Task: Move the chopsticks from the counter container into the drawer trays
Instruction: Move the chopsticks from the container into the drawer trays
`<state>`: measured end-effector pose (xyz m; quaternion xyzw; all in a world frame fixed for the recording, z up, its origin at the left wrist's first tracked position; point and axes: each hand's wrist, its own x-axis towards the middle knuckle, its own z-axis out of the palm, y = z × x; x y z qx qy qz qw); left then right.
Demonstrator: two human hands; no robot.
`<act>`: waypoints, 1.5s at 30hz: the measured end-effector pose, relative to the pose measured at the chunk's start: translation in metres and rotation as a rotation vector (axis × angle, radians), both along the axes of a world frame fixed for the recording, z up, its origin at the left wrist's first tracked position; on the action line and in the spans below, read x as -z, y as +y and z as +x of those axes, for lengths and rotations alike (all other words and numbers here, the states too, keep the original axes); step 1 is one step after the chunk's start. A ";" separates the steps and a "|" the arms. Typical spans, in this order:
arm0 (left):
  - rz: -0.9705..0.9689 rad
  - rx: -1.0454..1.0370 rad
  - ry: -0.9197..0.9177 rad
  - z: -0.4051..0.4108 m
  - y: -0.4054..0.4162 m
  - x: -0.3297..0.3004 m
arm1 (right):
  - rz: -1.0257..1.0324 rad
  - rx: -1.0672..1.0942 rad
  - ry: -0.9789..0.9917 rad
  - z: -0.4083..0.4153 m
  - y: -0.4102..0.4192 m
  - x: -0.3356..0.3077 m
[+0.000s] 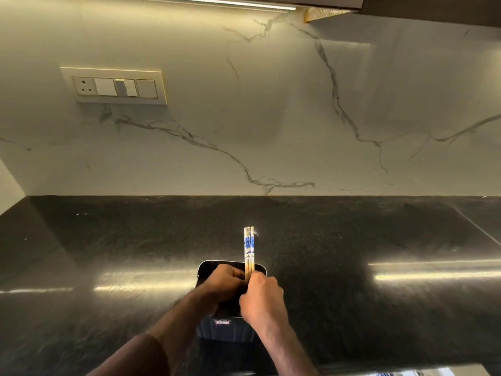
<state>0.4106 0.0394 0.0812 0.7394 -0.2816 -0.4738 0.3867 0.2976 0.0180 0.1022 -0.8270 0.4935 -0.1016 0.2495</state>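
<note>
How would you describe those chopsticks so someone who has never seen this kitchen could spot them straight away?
Start at the black stone counter below the marble wall. Near its front edge stands a dark container, with both hands at its mouth. The chopsticks rise upright from it: pale sticks with blue patterns, the only light, colourful thing on the dark counter.

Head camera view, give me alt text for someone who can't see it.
Two bare hands meet over a dark container on a black counter; the right hand grips a bundle of blue-patterned chopsticks standing upright, and the left hand is at the container's rim beside them. Behind is a white marble wall with a switch panel.
</note>
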 end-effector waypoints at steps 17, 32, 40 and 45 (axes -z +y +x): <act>-0.330 -0.142 -0.111 0.029 0.003 -0.073 | -0.005 -0.063 -0.237 0.009 0.004 -0.011; -0.426 -0.083 -0.021 0.029 0.027 -0.124 | 0.425 -0.150 -0.760 -0.003 0.013 -0.029; -0.511 -0.031 0.055 0.020 0.053 -0.146 | 0.454 -0.120 -0.783 -0.017 0.032 -0.053; -0.537 -0.009 0.078 0.013 0.079 -0.154 | 0.411 -0.098 -0.783 -0.024 0.059 -0.066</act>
